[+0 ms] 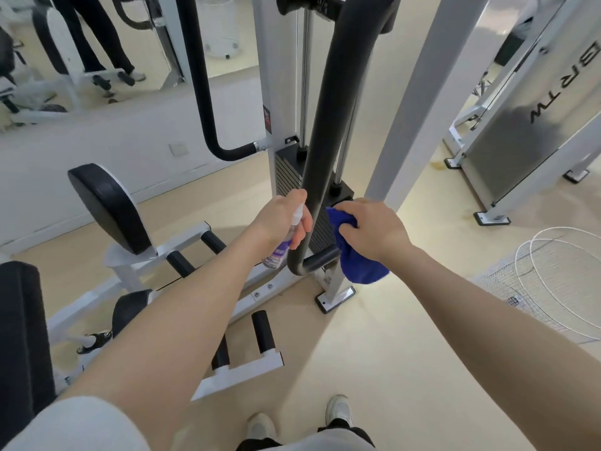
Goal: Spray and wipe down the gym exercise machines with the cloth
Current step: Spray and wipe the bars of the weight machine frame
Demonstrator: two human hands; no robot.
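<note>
Left hand (282, 219) grips a small, light spray bottle (282, 247) just left of the machine's black padded bar (328, 131), while the right hand (370, 227) bunches a soft, limp blue cloth (354, 262) beside it, best held wadded in the palm.

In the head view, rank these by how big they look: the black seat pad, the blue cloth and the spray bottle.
1. Black seat pad, clearly largest.
2. Blue cloth, partly hidden by the right hand.
3. Spray bottle, partly hidden by the left hand, so its place below the cloth is unsure.

Bunched blue cloth (357, 265), clear spray bottle (276, 253)
</note>
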